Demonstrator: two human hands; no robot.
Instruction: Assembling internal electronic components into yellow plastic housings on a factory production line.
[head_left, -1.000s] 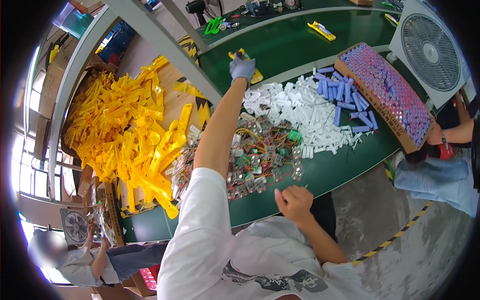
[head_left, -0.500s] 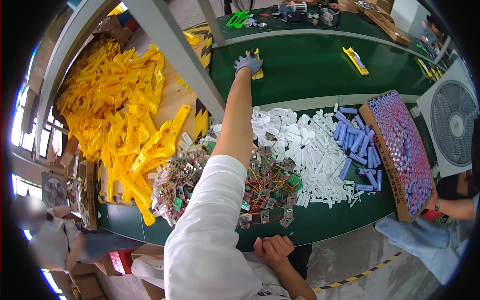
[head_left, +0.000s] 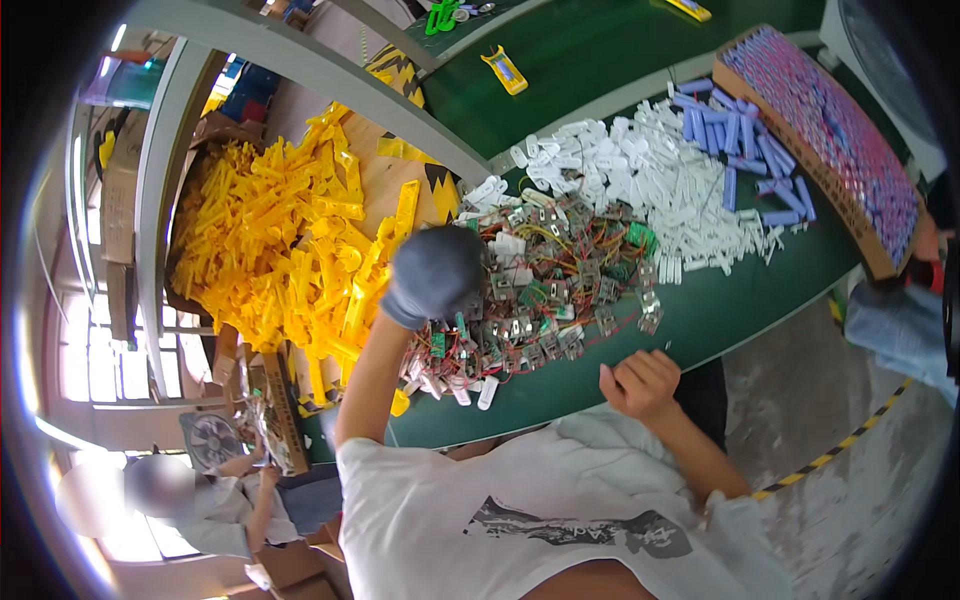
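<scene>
My left hand (head_left: 436, 274), in a grey glove, hovers blurred over the border between the yellow plastic casings (head_left: 300, 235) and the heap of wired circuit boards (head_left: 570, 265). Its fingers are hidden, so whether anything is in them cannot be made out. My right hand (head_left: 643, 385) is bare and curled closed near the table's front edge, with nothing visible in it. On the green belt beyond lies a yellow casing with a blue cell in it (head_left: 504, 71). White plastic pieces (head_left: 640, 165) are heaped beside the boards.
Loose blue-violet battery cells (head_left: 735, 135) lie right of the white pieces, next to a cardboard box of cells (head_left: 805, 130). A grey metal post (head_left: 330, 75) slants across the far left. Another person's arm (head_left: 925, 245) is at the right; seated people are at the lower left.
My left hand has left the yellow casing on the belt and drawn back to the near heaps. My right hand stays curled near the table edge. The view has turned and shifted left.
</scene>
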